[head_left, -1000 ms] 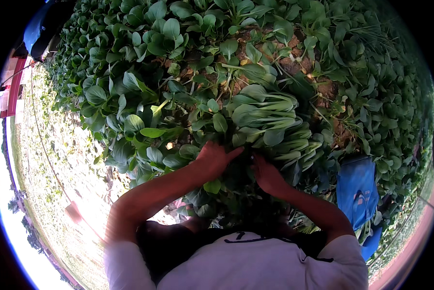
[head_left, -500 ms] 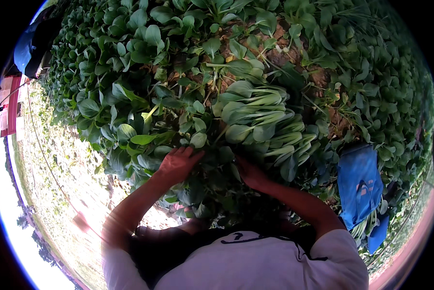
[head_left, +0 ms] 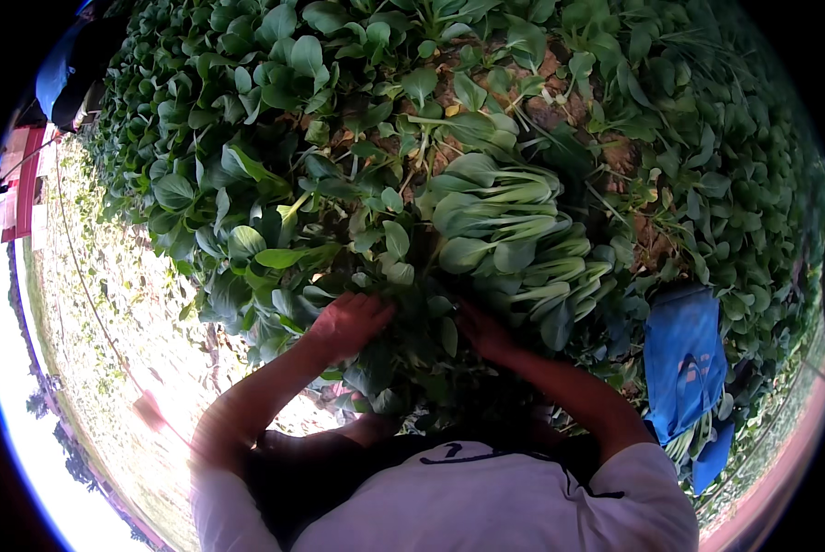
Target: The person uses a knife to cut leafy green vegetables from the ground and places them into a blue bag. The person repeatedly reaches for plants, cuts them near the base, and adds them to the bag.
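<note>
I lean over a bed of leafy green plants (head_left: 275,193) growing in brown soil. My left hand (head_left: 348,322) is pushed into the leaves of a green plant (head_left: 389,267) at the bed's near edge, its fingers curled round the stems. My right hand (head_left: 484,333) is a short way to the right, its fingertips buried in dark leaves, so its grip is hidden. Just beyond both hands lies a pile of cut greens with pale stalks (head_left: 514,230), laid side by side.
A blue bag (head_left: 684,359) lies on the plants at the right. Bare soil (head_left: 560,101) shows between plants further off. A dry dirt path (head_left: 109,304) runs along the left of the bed, with a red object (head_left: 22,184) at the far left and a blue-clad person (head_left: 68,64) at the upper left.
My left hand has moved left, away from the pile of cut greens, and into a plant at the bed's edge. My right hand shifted slightly left.
</note>
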{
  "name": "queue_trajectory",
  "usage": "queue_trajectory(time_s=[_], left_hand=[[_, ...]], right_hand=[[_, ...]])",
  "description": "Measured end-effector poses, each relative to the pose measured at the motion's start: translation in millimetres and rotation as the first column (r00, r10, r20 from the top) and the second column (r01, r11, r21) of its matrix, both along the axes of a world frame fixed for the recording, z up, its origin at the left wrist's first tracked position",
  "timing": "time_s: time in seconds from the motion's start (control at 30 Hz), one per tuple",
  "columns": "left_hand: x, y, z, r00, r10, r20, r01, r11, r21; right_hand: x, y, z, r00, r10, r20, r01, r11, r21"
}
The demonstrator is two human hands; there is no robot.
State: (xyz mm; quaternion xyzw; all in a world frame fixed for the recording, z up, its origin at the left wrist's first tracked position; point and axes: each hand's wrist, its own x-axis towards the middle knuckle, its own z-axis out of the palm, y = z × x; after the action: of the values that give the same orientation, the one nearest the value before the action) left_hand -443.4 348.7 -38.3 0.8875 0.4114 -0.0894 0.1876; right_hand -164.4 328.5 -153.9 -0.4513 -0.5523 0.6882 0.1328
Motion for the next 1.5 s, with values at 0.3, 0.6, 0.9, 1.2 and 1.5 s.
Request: queue_trajectory(time_s=[0.3, 0.6, 0.9, 1.2, 1.5], left_hand=[[-2, -8, -4, 0.999, 0.048, 0.023, -0.049, 0.997, 0.053], [-8, -8, -9, 0.99, 0.131, 0.045, -0.132, 0.991, 0.031], [-9, -8, -6, 0.987, 0.157, 0.015, -0.157, 0.987, -0.045], [-11, -7, -5, 0.985, 0.174, -0.005, -0.173, 0.982, -0.079], [-11, -8, -1, 0.989, 0.144, -0.009, -0.144, 0.985, -0.092]], right_hand=[[4, 9, 2, 0.997, 0.071, 0.026, -0.074, 0.992, 0.098], [-2, 10, -6, 0.996, 0.07, -0.047, -0.067, 0.996, 0.065], [2, 5, -3, 0.999, 0.03, -0.027, -0.024, 0.981, 0.193], [-2, 14, 15, 0.992, 0.115, 0.049, -0.12, 0.987, 0.111], [-1, 13, 22, 0.99, 0.089, 0.112, -0.107, 0.979, 0.172]])
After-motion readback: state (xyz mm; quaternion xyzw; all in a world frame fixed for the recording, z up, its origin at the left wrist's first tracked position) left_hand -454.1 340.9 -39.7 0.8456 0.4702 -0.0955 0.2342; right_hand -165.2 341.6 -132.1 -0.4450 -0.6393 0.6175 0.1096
